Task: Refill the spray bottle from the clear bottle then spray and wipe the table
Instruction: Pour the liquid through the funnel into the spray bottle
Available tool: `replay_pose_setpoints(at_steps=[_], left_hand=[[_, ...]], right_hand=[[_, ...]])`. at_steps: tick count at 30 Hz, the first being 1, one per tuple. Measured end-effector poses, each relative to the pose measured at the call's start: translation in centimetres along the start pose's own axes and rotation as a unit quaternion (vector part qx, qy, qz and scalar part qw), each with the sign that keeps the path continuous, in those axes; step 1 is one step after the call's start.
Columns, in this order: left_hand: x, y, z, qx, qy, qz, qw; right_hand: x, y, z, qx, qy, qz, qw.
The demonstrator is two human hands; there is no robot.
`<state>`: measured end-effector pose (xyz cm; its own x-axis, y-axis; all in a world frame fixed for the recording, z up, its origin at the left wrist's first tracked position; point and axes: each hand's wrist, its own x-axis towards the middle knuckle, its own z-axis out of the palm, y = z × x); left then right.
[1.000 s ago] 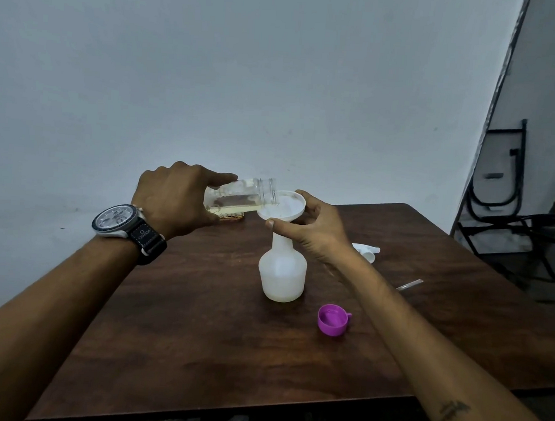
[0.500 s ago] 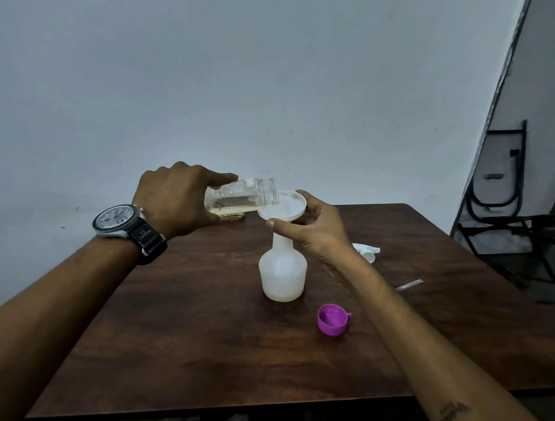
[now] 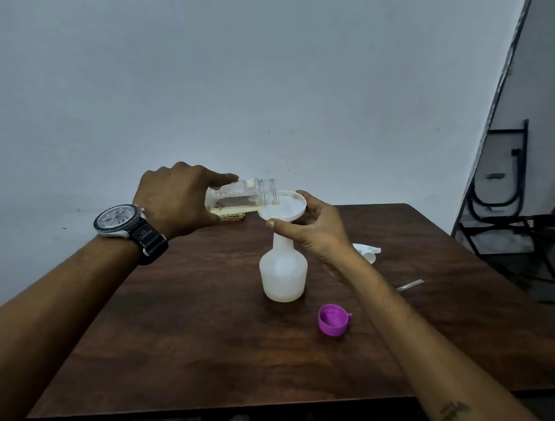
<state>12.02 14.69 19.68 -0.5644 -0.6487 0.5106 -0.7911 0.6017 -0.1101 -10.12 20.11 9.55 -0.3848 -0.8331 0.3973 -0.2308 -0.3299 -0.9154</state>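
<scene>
Head view: a dark brown wood-grain worktop (image 3: pixel 196 319) fills the lower half, and its far edge meets a plain pale grey wall (image 3: pixel 246 76).
Worktop surface: matt, with streaky grain, rounded corners and a thin dark edge along the near side.
Spray bottle: the white translucent plastic spray bottle (image 3: pixel 283 276) stands upright near the middle of the worktop. A round white plastic funnel (image 3: pixel 283 205) sits in its open neck.
Clear bottle: the clear plastic bottle (image 3: pixel 241 196) is tipped almost onto its side above the worktop. Its threaded mouth is over the funnel's left rim, and pale yellowish liquid lies along its lower side.
Left hand: the left hand (image 3: pixel 178 200) is wrapped round the base end of the clear bottle, fingers curled over the top. A pale-dialled wristwatch on a dark strap (image 3: pixel 127 224) is on the wrist.
Right hand: the right hand (image 3: pixel 314 229) pinches the funnel's rim, thumb on the near side and fingers round the far side.
Loose parts: a purple plastic cap (image 3: pixel 332 320) lies mouth-up just in front and to the right of the spray bottle, not touching it. A white plastic spray head (image 3: pixel 367 251) lies behind the right wrist, and a thin clear tube (image 3: pixel 410 284) lies further right.
Behind the clear bottle: a small brown thing (image 3: pixel 233 216) lies on the worktop, too hidden to tell what it is.
Room, right side: the wall ends at a dark slanting edge, and beyond it black metal-framed folding chairs (image 3: pixel 501 180) stand on a grey floor.
</scene>
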Motion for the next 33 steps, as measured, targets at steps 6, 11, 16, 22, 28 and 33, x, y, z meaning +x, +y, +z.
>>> replay_pose_setpoints(at_steps=[6, 11, 16, 22, 28, 33], left_hand=[[-0.06, 0.0, 0.16, -0.005, 0.002, -0.003, 1.0], [-0.07, 0.04, 0.11, -0.007, -0.005, -0.006, 1.0], [-0.1, 0.07, 0.07, -0.009, -0.008, -0.003, 1.0], [0.05, 0.01, 0.08, -0.006, -0.001, 0.0, 1.0], [-0.02, 0.12, 0.04, -0.008, -0.005, 0.0, 1.0], [-0.12, 0.22, -0.09, -0.008, -0.006, -0.003, 1.0]], right_hand=[[0.09, 0.12, 0.02, 0.0, 0.001, 0.002, 1.0], [0.14, 0.21, 0.02, 0.0, 0.005, -0.001, 1.0], [0.26, 0.4, -0.01, 0.002, 0.007, 0.002, 1.0], [0.46, 0.63, 0.0, 0.004, 0.005, 0.0, 1.0], [0.46, 0.7, -0.04, 0.004, 0.003, 0.001, 1.0], [0.37, 0.76, 0.03, 0.014, 0.002, 0.003, 1.0]])
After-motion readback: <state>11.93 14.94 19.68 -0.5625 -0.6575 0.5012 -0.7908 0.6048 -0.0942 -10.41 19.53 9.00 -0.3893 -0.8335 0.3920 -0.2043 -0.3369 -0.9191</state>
